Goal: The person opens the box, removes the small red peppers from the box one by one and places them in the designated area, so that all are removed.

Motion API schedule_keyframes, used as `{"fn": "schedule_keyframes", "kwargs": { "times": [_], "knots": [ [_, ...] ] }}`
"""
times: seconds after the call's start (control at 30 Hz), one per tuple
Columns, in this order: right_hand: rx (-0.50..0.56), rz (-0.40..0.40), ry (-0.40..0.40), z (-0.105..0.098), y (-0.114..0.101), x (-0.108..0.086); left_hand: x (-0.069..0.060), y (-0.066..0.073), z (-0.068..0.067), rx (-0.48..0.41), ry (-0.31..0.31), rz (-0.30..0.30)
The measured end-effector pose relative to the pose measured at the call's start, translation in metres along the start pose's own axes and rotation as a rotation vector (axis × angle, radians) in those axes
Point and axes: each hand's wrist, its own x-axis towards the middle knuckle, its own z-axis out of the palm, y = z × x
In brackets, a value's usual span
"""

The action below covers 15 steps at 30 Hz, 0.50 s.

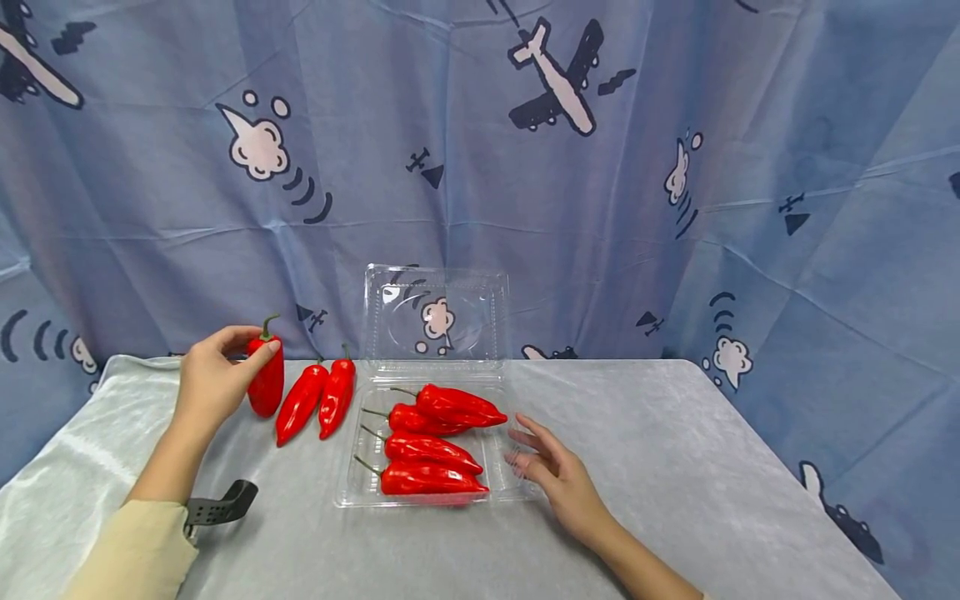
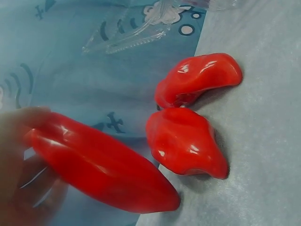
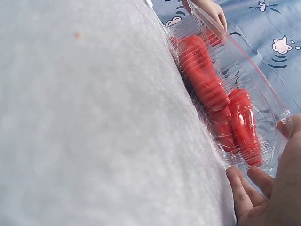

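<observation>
In the head view my left hand [image 1: 217, 375] pinches a red pepper [image 1: 266, 387] near its green stem, its tip hanging down near the table. In the left wrist view this pepper [image 2: 108, 165] slants down away from my fingers. Two more red peppers [image 1: 302, 402] [image 1: 337, 398] lie just right of it. A clear plastic clamshell box [image 1: 495, 454] stands at the middle, with several red peppers [image 1: 423, 478] lying inside, stems to the left. My right hand [image 1: 562, 483] rests at the box's right side, fingers spread and relaxed against its edge.
The box's clear lid [image 1: 480, 325] stands upright at the back. A pale grey cloth [image 1: 637, 433] covers the table. Behind it hangs a blue curtain [image 1: 420, 100] with airplane prints. A black strap [image 1: 225, 504] sticks out from my left wrist.
</observation>
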Motion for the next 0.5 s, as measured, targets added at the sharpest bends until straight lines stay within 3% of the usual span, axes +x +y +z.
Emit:
{"fn": "schedule_keyframes", "kwargs": {
  "times": [0.5],
  "knots": [
    [0.000,-0.025,-0.005,-0.001,0.001,0.000,0.001,-0.013,0.001,0.009,-0.027,-0.012]
  ]
}}
